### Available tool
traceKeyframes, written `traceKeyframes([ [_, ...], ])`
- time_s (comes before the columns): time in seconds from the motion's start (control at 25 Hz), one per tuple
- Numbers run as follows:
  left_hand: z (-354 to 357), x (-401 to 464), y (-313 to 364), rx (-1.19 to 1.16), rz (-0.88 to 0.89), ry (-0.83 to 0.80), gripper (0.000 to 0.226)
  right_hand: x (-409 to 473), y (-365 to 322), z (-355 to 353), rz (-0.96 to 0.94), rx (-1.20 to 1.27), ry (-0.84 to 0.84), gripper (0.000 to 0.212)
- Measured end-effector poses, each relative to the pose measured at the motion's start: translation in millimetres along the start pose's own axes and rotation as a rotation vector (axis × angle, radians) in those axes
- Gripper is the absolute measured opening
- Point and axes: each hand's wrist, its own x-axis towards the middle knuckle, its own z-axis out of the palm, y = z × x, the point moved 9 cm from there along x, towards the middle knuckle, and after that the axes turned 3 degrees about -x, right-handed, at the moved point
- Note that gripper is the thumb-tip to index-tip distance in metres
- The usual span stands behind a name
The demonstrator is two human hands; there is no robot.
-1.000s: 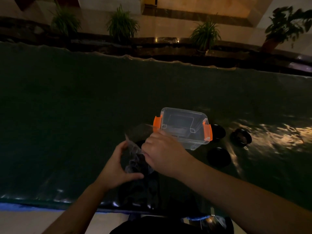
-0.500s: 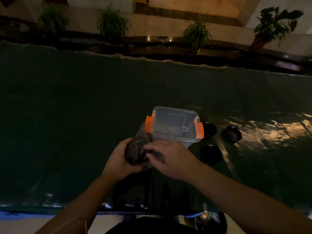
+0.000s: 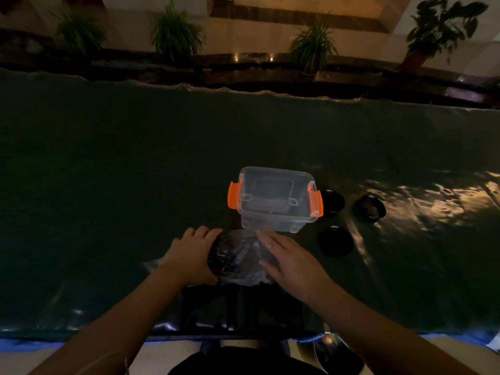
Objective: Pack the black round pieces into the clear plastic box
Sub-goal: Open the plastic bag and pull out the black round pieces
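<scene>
The clear plastic box (image 3: 276,212) with orange side latches stands open on the dark table, just beyond my hands. Right of it lie three black round pieces: one against the box (image 3: 335,203), one farther right (image 3: 369,208), one nearer me (image 3: 335,242). My left hand (image 3: 189,255) grips a crinkled clear plastic bag (image 3: 238,255) holding dark round pieces, low over the table in front of the box. My right hand (image 3: 292,259) lies flat on the bag's right side with fingers stretched out. How many pieces the bag holds is hidden.
A dark green glossy cover (image 3: 108,185) spreads over the whole table, with its near edge (image 3: 81,331) close to my body. Potted plants (image 3: 176,31) line a ledge behind the far edge. A bright reflection (image 3: 433,201) lies at the right.
The bag has tipped over and come down toward me, away from the box. My right hand has gone from pinching the bag's top to lying flat on it.
</scene>
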Motion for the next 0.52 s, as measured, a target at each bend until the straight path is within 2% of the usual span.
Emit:
traceKeyframes([
  [0.12, 12.3, 5.9, 10.4, 0.047, 0.009, -0.041, 0.122, -9.2, 17.8, 13.6, 0.05, -0.156, -0.019, 0.077],
  [0.24, 20.0, 12.1, 16.9, 0.058, 0.009, -0.039, 0.117, -17.5, 36.9, 26.4, 0.126, -0.181, -0.068, 0.086],
  [0.36, 25.5, 12.4, 18.0, 0.09, 0.04, 0.0, 0.108, -21.7, 43.2, 35.8, 0.124, -0.187, -0.079, 0.087],
  [0.52, 32.4, 5.1, 8.2, 0.093, 0.029, 0.037, 0.109, -18.8, 45.5, 41.7, 0.11, -0.191, -0.079, 0.083],
])
